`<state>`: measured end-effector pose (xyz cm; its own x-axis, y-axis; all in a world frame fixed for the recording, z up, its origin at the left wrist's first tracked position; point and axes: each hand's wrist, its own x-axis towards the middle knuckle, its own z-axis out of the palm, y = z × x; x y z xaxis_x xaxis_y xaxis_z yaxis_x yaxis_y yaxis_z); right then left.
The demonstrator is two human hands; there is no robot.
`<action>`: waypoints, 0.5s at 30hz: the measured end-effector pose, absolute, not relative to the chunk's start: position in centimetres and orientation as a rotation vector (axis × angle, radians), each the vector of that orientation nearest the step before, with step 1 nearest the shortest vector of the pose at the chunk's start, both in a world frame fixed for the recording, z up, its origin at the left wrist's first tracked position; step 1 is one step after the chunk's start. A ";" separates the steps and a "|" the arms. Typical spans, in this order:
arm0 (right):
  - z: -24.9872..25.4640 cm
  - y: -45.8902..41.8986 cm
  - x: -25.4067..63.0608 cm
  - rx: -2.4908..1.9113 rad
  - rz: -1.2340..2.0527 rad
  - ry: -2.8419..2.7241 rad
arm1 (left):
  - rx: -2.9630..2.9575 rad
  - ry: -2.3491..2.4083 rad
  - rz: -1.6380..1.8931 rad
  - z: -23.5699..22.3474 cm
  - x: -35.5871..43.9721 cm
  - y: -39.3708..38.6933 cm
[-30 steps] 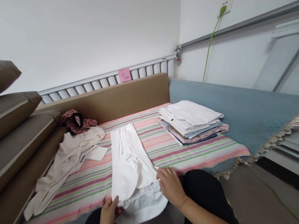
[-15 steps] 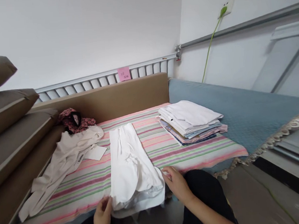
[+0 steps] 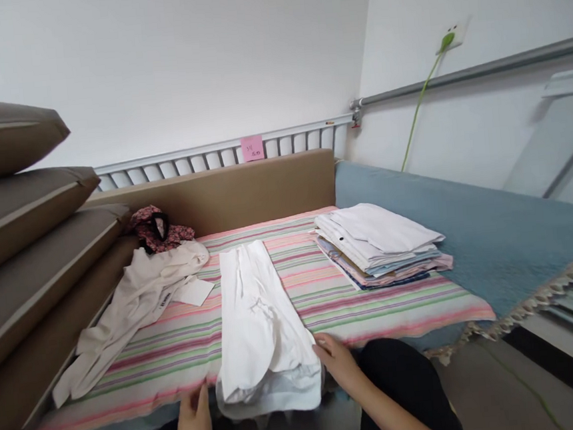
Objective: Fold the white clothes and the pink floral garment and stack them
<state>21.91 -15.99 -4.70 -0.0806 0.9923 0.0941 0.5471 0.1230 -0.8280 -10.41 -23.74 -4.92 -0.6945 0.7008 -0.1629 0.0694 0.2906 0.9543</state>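
A long white shirt point(image 3: 256, 331), folded into a narrow strip, lies in front of me, its rounded hem hanging over the near edge of the bed. My left hand point(image 3: 194, 420) is just left of that hem, apart from the cloth, with thumb and fingers spread and nothing held. At the shirt's lower right edge, my right hand point(image 3: 337, 364) has its fingertips against the fabric, thumb and forefinger slightly apart. Under the shirt is a striped sheet point(image 3: 177, 345). A stack of folded clothes point(image 3: 379, 240), white on top, sits to the right.
On the left, a cream garment point(image 3: 129, 309) lies spread with a white tag point(image 3: 193, 291), below a crumpled pink patterned garment point(image 3: 162, 232). Brown cushions point(image 3: 29, 197) are piled at far left. A blue padded cover point(image 3: 446, 207) borders the right side, and a radiator point(image 3: 201, 161) runs behind.
My view has tilted up and turned slightly left. My left hand has drawn away from the shirt's lower left edge; the right hand stays at the right edge.
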 end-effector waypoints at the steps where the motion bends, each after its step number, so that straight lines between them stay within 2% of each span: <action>1: -4.8 -16.4 22.6 -1.472 0.759 -1.775 | 0.536 1.948 1.373 -5.6 -10.7 -24.0; 5: -5.1 -17.1 24.6 -1.400 0.191 -2.150 | 0.268 1.576 1.120 -8.4 -10.1 -24.3; 8: -5.3 -16.2 24.8 -1.269 -0.142 -2.393 | 0.302 1.420 1.172 -9.2 -9.0 -23.8; 11: -5.5 -14.8 24.4 -1.112 -0.226 -2.544 | 0.343 1.324 1.206 -8.3 -8.4 -24.0; 15: -5.5 -13.5 23.8 -1.021 -0.178 -2.600 | 0.377 1.200 1.214 -5.4 -8.5 -25.1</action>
